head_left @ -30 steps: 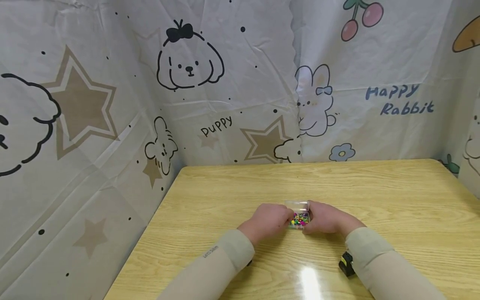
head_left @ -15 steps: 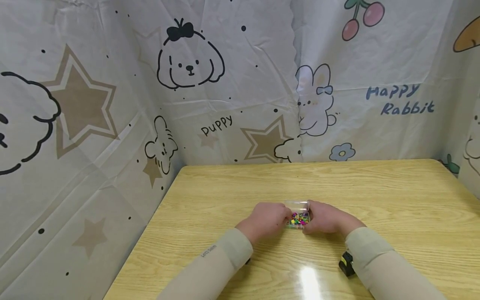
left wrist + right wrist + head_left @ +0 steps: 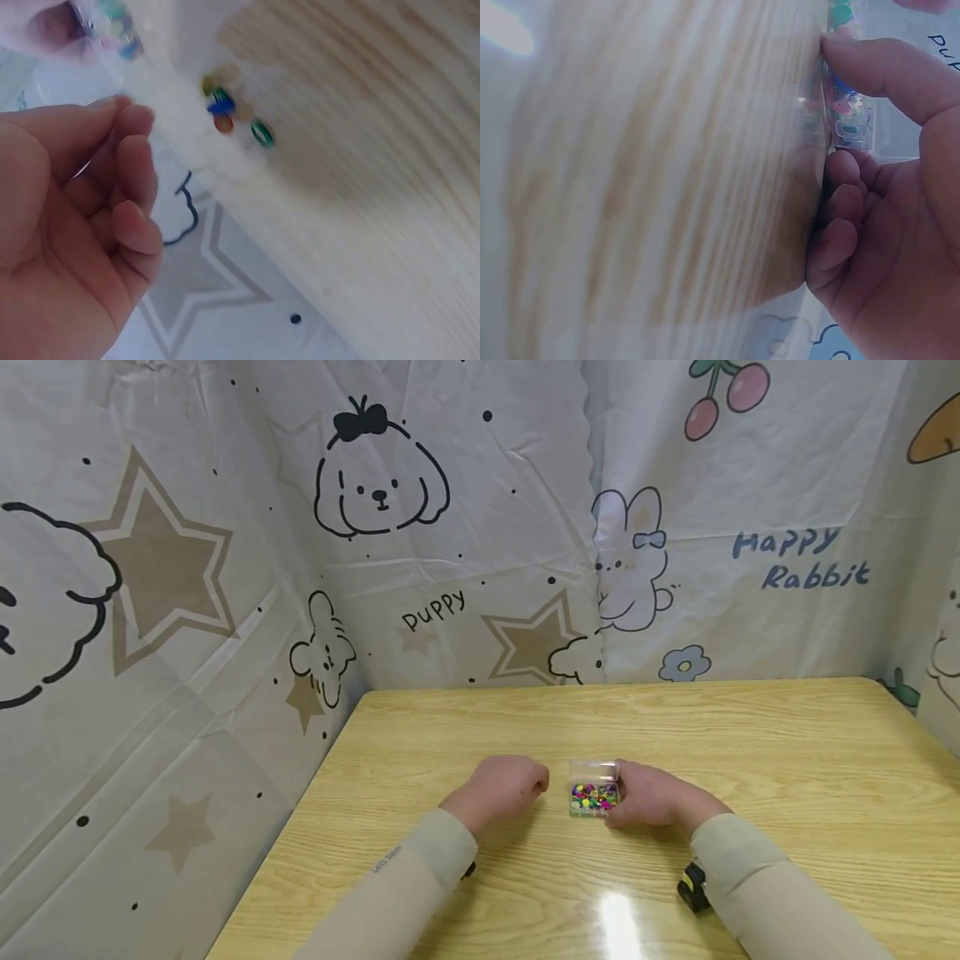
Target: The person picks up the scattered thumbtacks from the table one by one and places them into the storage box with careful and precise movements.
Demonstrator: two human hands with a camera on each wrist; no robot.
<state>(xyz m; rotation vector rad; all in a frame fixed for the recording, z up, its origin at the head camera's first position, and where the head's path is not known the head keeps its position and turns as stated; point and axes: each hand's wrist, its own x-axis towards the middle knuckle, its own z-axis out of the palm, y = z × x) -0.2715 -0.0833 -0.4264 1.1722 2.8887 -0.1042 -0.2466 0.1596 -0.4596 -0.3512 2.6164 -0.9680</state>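
A small clear plastic box (image 3: 595, 771), its lid raised at the back, stands mid-table with many small colourful thumbtack-like pieces (image 3: 591, 798) inside. My right hand (image 3: 651, 793) grips the box by its right side, the thumb along the near edge. To the left, apart from the box, is my left hand (image 3: 504, 785), over the table. In the left wrist view the left hand's thumb and forefinger tips meet with the other fingers curled; nothing shows between them. Near those fingertips several loose pieces, among them a blue piece (image 3: 222, 106) and a green piece (image 3: 262, 133), lie on the table.
The wood-grain table (image 3: 450, 718) ends at the back against a patterned cloth (image 3: 480, 527); another cloth wall hangs on the left. Black wrist devices, such as the right one (image 3: 693, 887), sit under both sleeves.
My left hand has left the box and moved left, uncovering the box's left side and its pieces. The right hand and the box have stayed in place.
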